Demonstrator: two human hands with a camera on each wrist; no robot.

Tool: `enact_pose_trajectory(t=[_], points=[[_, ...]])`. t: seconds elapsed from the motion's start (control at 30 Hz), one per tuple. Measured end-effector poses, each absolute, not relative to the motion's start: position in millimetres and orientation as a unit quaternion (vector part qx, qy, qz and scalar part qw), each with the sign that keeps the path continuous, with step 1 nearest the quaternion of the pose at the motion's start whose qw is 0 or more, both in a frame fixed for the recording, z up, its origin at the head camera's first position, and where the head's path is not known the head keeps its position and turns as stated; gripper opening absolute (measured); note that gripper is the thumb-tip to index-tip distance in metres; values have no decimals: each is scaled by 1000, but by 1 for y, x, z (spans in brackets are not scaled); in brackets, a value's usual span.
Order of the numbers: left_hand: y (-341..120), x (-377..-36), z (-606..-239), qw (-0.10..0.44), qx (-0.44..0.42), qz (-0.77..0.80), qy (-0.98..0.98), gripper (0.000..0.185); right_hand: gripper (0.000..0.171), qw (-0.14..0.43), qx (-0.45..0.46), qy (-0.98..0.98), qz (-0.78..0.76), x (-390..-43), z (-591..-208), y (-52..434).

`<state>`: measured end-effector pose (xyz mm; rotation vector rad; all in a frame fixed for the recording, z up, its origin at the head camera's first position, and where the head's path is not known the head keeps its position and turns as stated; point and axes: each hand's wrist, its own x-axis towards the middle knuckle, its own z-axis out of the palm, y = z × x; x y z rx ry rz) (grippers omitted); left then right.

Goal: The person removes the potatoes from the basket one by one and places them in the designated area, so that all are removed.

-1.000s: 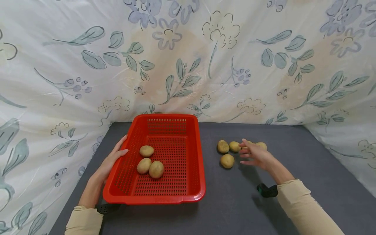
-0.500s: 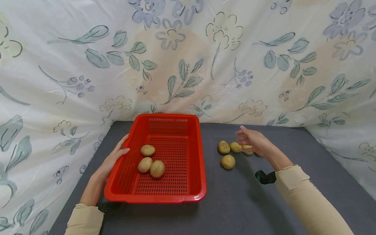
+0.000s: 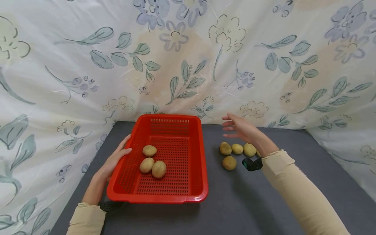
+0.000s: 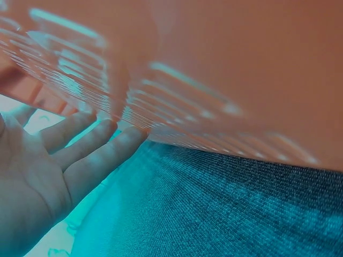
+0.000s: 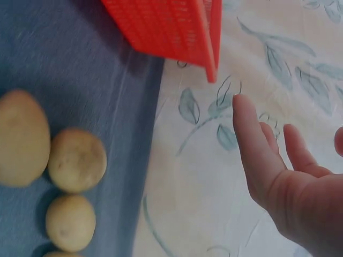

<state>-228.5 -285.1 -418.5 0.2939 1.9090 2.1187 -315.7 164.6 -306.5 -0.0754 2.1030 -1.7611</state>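
Since the earlier frames, the right hand [image 3: 239,125] has travelled from over the potatoes [image 3: 225,148] towards the desk's far edge and nearer the red basket [image 3: 176,186] — its fingers extended and spread apart. By contrast, the left hand [image 3: 116,158] stays at the basket's left side, gripping it with the thumb over the rim and the fingers against the outer wall. Near the far left corner of the grey desk [image 3: 223,209], the basket carries 3 potatoes in its left half: 2 side by side at the front, and a 3rd [image 3: 149,150] just behind them. Another 5 lie on the desk to the basket's right — 4 in a row along the far edge, the rightmost partly hidden by the right arm, and a 5th [image 3: 229,163] in front. Floral cloth [image 3: 176,65] hangs beyond the far edge.
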Motion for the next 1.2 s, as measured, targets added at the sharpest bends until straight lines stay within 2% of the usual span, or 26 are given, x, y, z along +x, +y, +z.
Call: enact_pose_trajectory(t=[0.67, 1.0, 1.2], points=[[-285, -231, -421, 132, 107, 729, 663, 64, 58, 223, -60, 729, -644, -319, -302, 103], [-285, -229, -420, 129, 108, 725, 668, 64, 46, 245, -71, 724, -641, -319, -308, 73], [-285, -229, -420, 132, 109, 730, 662, 64, 46, 261, -75, 728, -629, -318, -310, 55]])
